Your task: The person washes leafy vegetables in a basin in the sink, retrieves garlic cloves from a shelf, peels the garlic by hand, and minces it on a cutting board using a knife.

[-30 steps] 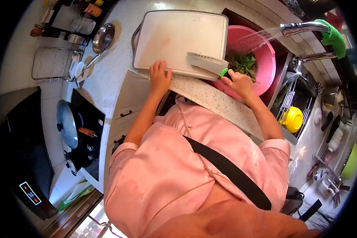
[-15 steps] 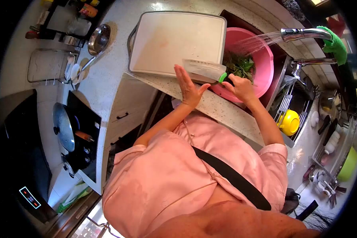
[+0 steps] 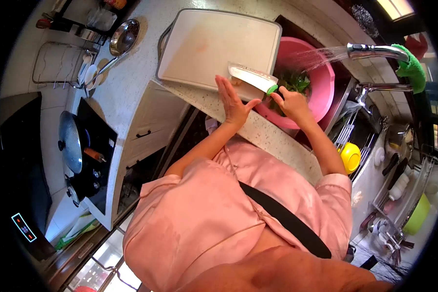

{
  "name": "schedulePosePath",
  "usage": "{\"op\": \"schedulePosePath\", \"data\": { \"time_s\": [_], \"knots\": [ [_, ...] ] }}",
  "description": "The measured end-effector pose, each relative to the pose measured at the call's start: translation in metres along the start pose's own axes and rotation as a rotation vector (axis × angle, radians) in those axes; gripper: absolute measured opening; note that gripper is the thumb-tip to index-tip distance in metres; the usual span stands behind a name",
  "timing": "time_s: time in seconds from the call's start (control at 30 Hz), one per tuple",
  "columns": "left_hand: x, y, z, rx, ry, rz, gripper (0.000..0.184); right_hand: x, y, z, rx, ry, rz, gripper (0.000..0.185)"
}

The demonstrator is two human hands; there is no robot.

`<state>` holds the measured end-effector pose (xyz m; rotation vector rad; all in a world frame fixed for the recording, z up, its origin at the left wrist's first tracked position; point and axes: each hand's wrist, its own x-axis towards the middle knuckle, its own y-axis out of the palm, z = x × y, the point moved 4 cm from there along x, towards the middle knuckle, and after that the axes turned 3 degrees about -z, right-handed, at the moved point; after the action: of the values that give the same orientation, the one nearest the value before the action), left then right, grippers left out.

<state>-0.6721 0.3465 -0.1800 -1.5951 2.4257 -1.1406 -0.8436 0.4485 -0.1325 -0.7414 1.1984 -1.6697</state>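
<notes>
Steel catches the light on the kitchen knife (image 3: 253, 77), its broad blade over the chopping board's (image 3: 204, 44) near right corner, and from above you can't tell whether metal meets board. Look at that grip: the right hand (image 3: 293, 103) is closed round the handle, just behind the green collar (image 3: 272, 90), and that's the place to hold it! My call is a stiff, front-heavy tool with the weight out in the blade, likely slippery if water gets on the handle, so a firm grasp well clear of the edge suits it best.

Over to the left hand (image 3: 235, 109): palm flat, fingers straight and together, thumb spread wide, gripping nothing, right beside the blade. Small tan bits (image 3: 236, 81) sit by the steel, too tiny to name.

Out we go! Next to the board, a pink basin (image 3: 329, 80) holds leafy greens (image 3: 298, 82), with water spraying in from the chrome faucet (image 3: 362, 50), a green cloth (image 3: 414, 68) draped over its neck. Speckled worktop (image 3: 272, 134) runs along the front.
</notes>
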Motion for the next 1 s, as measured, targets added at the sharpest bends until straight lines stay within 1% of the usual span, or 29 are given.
{"op": "schedulePosePath", "data": {
  "time_s": [0.07, 0.1, 0.2, 0.27, 0.3, 0.33, 0.43, 0.5, 0.53, 0.6, 0.63, 0.67, 0.73, 0.8, 0.83, 0.87, 0.93, 1.0],
  "knots": [
    [-0.001, -0.002, 0.004, 0.01, 0.02, -0.028, 0.124, -0.007, -0.014, 0.0, 0.3, 0.015, -0.157, 0.039],
    [-0.001, -0.003, 0.007, 0.031, 0.003, -0.019, 0.125, -0.007, -0.029, 0.0, 0.322, 0.001, -0.238, 0.036],
    [-0.004, -0.006, 0.011, 0.064, -0.04, 0.014, 0.125, -0.02, -0.048, 0.0, 0.546, -0.063, -0.324, 0.032],
    [-0.004, -0.007, 0.009, 0.096, 0.012, -0.01, 0.13, -0.03, -0.021, -0.003, 0.608, -0.122, -0.351, 0.034],
    [-0.002, -0.005, 0.011, 0.094, 0.015, -0.011, 0.13, -0.03, -0.001, -0.01, 0.326, -0.094, -0.241, 0.04],
    [-0.002, -0.003, 0.012, 0.105, 0.033, 0.004, 0.131, -0.03, 0.033, -0.025, 0.023, 0.0, -0.02, 0.043],
    [0.004, 0.001, 0.01, 0.142, 0.07, 0.017, 0.131, -0.017, 0.015, -0.017, -0.018, -0.001, -0.055, 0.043],
    [-0.008, -0.008, 0.01, 0.182, 0.068, 0.071, 0.132, -0.02, 0.004, -0.006, 0.059, 0.042, -0.004, 0.043],
    [-0.004, -0.007, 0.009, 0.172, 0.057, 0.059, 0.132, -0.021, 0.001, -0.007, 0.056, 0.047, -0.014, 0.043],
    [0.009, 0.001, 0.008, 0.151, 0.042, 0.033, 0.133, -0.02, -0.019, -0.006, 0.23, -0.012, -0.166, 0.042],
    [0.011, 0.0, 0.01, 0.164, 0.047, 0.038, 0.134, -0.023, -0.03, -0.004, 0.37, -0.012, -0.234, 0.039],
    [0.012, 0.0, 0.012, 0.182, 0.05, 0.048, 0.136, -0.024, -0.042, 0.0, 0.448, -0.031, -0.282, 0.037],
    [0.016, -0.002, 0.014, 0.168, 0.06, 0.047, 0.138, -0.028, -0.042, 0.003, 0.586, -0.043, -0.332, 0.036],
    [0.015, -0.005, 0.013, 0.123, 0.1, 0.053, 0.139, -0.028, -0.003, -0.004, 0.219, -0.043, -0.158, 0.039],
    [0.01, -0.007, 0.015, 0.118, 0.101, 0.062, 0.139, -0.028, 0.035, -0.025, 0.01, 0.057, 0.027, 0.043],
    [0.006, -0.011, 0.018, 0.106, 0.114, 0.078, 0.139, -0.036, 0.031, -0.018, 0.015, 0.07, 0.027, 0.043],
    [0.028, 0.0, 0.018, 0.087, 0.138, 0.038, 0.139, -0.023, 0.013, -0.014, -0.074, 0.067, 0.049, 0.048],
    [0.031, -0.001, 0.021, 0.015, 0.088, 0.077, 0.141, -0.019, 0.0, -0.016, -0.001, 0.027, -0.018, 0.047]
  ]
}}
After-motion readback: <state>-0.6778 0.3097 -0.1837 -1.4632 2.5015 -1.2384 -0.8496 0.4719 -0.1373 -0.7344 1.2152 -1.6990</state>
